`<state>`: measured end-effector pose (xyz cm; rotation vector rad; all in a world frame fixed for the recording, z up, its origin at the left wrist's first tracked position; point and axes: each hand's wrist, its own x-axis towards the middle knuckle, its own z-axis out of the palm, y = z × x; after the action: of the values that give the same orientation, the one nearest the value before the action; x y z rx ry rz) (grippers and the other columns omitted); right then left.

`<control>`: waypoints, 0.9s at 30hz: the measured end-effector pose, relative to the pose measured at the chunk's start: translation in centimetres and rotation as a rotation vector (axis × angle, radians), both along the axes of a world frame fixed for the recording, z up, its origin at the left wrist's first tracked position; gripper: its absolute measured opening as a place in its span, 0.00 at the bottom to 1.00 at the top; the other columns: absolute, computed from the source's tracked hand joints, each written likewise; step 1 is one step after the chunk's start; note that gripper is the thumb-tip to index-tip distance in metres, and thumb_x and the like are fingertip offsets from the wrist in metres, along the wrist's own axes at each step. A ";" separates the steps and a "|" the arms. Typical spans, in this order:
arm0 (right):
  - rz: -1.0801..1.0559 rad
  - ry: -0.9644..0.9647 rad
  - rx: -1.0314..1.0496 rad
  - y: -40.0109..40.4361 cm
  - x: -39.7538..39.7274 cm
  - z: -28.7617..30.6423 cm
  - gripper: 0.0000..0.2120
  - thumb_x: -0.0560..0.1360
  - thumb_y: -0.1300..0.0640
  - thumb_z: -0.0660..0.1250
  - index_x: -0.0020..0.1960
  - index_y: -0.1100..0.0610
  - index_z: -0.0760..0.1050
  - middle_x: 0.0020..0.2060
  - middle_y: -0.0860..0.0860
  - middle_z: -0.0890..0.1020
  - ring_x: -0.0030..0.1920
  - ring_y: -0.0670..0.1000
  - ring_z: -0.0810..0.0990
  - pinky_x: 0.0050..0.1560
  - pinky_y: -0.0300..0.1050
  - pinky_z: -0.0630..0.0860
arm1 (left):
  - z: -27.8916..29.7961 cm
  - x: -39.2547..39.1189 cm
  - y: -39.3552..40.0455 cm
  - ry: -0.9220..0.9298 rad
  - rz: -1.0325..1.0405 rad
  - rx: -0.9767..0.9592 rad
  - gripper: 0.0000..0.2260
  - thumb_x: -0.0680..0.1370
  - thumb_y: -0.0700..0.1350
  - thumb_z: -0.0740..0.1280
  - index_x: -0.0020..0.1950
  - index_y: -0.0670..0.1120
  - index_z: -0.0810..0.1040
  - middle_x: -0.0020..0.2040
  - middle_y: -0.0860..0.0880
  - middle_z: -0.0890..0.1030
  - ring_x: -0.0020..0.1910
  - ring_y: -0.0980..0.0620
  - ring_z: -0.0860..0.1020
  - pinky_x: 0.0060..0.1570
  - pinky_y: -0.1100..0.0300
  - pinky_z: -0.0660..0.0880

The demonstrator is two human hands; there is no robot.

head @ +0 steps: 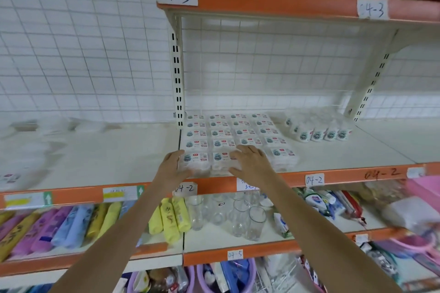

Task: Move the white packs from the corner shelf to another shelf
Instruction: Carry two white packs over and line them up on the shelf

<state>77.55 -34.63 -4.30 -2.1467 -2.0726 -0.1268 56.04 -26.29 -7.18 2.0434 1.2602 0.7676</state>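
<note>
I have both hands at the front row of the white packs (pixel 234 140), which lie as a flat grid on the shelf (pixel 345 150) tagged 04-2, hard against the slotted upright (pixel 177 78) at about 12 o'clock from my hands. My left hand (pixel 172 166) cups the outer end of the front-left pack (pixel 195 162), fingers wrapped round its left edge; my right hand (pixel 250 159) lies over the packs just to the right, fingers spread and relaxed on top, pinching nothing that I can see. The two hands are about equally near, and the front row's long axis runs 9 to 3 between them, so I judge the lift calls for squeezing inward along that line. The packs look like soft clear film over white contents, glossy and slippery, each with a small printed label. Small white bottles (pixel 319 132) stand at 2 o'clock, apart from the packs.
</note>
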 end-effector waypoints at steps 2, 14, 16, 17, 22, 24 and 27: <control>-0.003 0.027 0.030 -1.2 -0.3 0.6 0.21 0.76 0.47 0.60 0.68 0.52 0.67 0.73 0.51 0.60 0.72 0.53 0.56 0.71 0.53 0.56 | 0.9 -0.3 -0.7 0.036 -0.021 0.028 0.34 0.72 0.46 0.71 0.73 0.44 0.59 0.70 0.45 0.63 0.69 0.46 0.63 0.65 0.55 0.62; 0.086 0.121 0.113 -14.7 -0.1 -1.3 0.17 0.76 0.48 0.61 0.63 0.51 0.71 0.60 0.47 0.76 0.62 0.50 0.72 0.57 0.43 0.70 | -0.1 -9.6 -12.8 0.528 -0.003 0.590 0.19 0.69 0.53 0.57 0.50 0.42 0.78 0.41 0.44 0.81 0.35 0.44 0.81 0.30 0.54 0.79; 0.122 0.146 0.073 -16.0 -0.8 -2.3 0.17 0.76 0.48 0.62 0.64 0.50 0.70 0.61 0.46 0.75 0.62 0.49 0.73 0.58 0.42 0.69 | -1.0 -11.1 -15.7 0.571 0.017 0.542 0.17 0.69 0.53 0.59 0.50 0.44 0.77 0.42 0.45 0.81 0.36 0.44 0.81 0.31 0.53 0.79; 0.153 0.159 0.049 -16.5 -1.3 -2.8 0.18 0.76 0.49 0.62 0.64 0.50 0.70 0.62 0.46 0.74 0.62 0.49 0.72 0.60 0.43 0.68 | -1.6 -11.9 -17.2 0.602 0.038 0.511 0.16 0.68 0.52 0.62 0.49 0.44 0.79 0.42 0.45 0.81 0.36 0.45 0.81 0.30 0.54 0.78; 0.358 0.185 -0.069 -17.1 -6.0 -5.2 0.18 0.77 0.47 0.61 0.66 0.47 0.67 0.64 0.44 0.72 0.63 0.47 0.70 0.61 0.42 0.67 | -4.5 -17.2 -23.8 0.693 0.176 0.337 0.17 0.69 0.51 0.71 0.55 0.48 0.79 0.51 0.47 0.80 0.47 0.47 0.81 0.39 0.54 0.79; 0.437 0.219 -0.091 -16.8 -8.8 -5.6 0.18 0.77 0.47 0.61 0.66 0.48 0.67 0.64 0.44 0.72 0.63 0.47 0.70 0.61 0.43 0.68 | -4.5 -19.6 -26.1 0.701 0.276 0.236 0.19 0.75 0.52 0.65 0.65 0.49 0.72 0.62 0.48 0.74 0.60 0.47 0.75 0.54 0.55 0.74; 0.544 0.253 -0.096 -16.0 -13.2 -5.6 0.19 0.77 0.47 0.61 0.66 0.48 0.67 0.63 0.44 0.72 0.63 0.47 0.70 0.59 0.43 0.69 | -3.8 -23.0 -28.5 0.716 0.394 0.190 0.21 0.78 0.53 0.61 0.70 0.51 0.66 0.66 0.52 0.70 0.65 0.51 0.69 0.58 0.59 0.68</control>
<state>64.32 -50.61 -9.88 -1.4687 -2.4432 0.2962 33.02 -54.74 -11.01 2.3530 2.0967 0.3132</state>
